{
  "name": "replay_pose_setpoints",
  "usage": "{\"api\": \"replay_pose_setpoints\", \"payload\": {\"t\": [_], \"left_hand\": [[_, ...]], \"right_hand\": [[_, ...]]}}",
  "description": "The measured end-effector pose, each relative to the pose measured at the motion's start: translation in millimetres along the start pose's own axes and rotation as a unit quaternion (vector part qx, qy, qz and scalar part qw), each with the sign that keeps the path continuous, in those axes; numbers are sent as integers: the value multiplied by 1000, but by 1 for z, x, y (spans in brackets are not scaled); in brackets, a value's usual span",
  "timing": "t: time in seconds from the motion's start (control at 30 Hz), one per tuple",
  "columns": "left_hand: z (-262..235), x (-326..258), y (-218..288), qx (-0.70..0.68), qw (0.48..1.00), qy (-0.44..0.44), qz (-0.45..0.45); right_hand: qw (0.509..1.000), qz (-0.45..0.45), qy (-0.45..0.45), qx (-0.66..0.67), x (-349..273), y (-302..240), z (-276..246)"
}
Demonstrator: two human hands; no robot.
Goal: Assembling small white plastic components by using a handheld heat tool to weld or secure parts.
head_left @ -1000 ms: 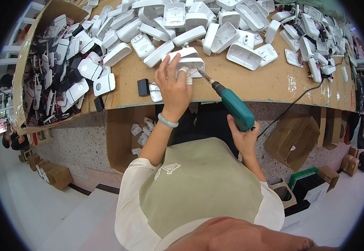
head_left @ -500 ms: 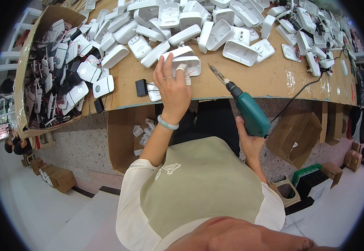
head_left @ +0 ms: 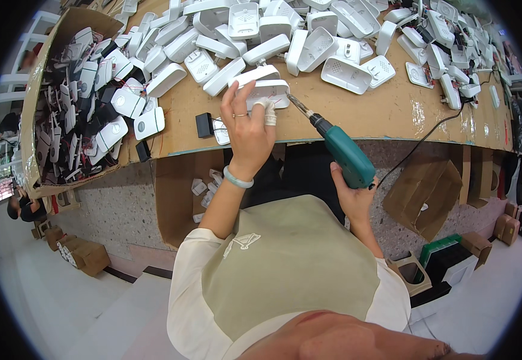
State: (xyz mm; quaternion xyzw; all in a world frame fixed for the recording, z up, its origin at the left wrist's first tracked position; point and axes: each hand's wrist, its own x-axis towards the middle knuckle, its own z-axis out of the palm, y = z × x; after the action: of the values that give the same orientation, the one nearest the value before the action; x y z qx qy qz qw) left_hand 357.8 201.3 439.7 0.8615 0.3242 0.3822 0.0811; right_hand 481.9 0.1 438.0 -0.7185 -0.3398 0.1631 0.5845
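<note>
My left hand [head_left: 249,133], with white wrapping on its fingers, grips a shallow white plastic housing [head_left: 277,90] at the near middle of the table. Some red wire shows inside the housing; the fingers hide the rest. In my right hand [head_left: 353,197] is a green electric screwdriver [head_left: 350,157], its fingers closed around the handle and partly hidden behind it. The metal bit points up-left, its tip at the housing's right end; whether it touches cannot be told. Beside my left hand lie a small black box [head_left: 204,126] and a white round-marked part [head_left: 220,132].
White housings [head_left: 345,74] are heaped along the far side of the cardboard-covered table [head_left: 387,114]. A carton [head_left: 30,132] of wired white-and-black parts stands at left. A black cord [head_left: 423,141] trails right from the screwdriver. Below the table edge is an open box [head_left: 174,204] with small white pieces.
The screwdriver has moved left with my right hand, bringing its tip to the housing's right end. My left hand stays at the housing, its fingers slightly shifted.
</note>
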Motion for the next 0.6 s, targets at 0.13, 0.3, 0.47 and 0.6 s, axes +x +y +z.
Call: {"api": "replay_pose_setpoints", "payload": {"t": [0.13,0.3,0.47,0.6], "left_hand": [[9,4,-6,49,998,-26,10],[5,0,-3,39,999,10,-30],[8,-4,-4,37,999,-5,-2],[10,0,-5,45,999,4,-2]], "right_hand": [[998,8,-34,-44,9,-5,6],[999,17,-21,-23,9,-4,5],[1000,18,-14,-13,8,-1,3],[999,12,-28,-30,10,-4,3]]}}
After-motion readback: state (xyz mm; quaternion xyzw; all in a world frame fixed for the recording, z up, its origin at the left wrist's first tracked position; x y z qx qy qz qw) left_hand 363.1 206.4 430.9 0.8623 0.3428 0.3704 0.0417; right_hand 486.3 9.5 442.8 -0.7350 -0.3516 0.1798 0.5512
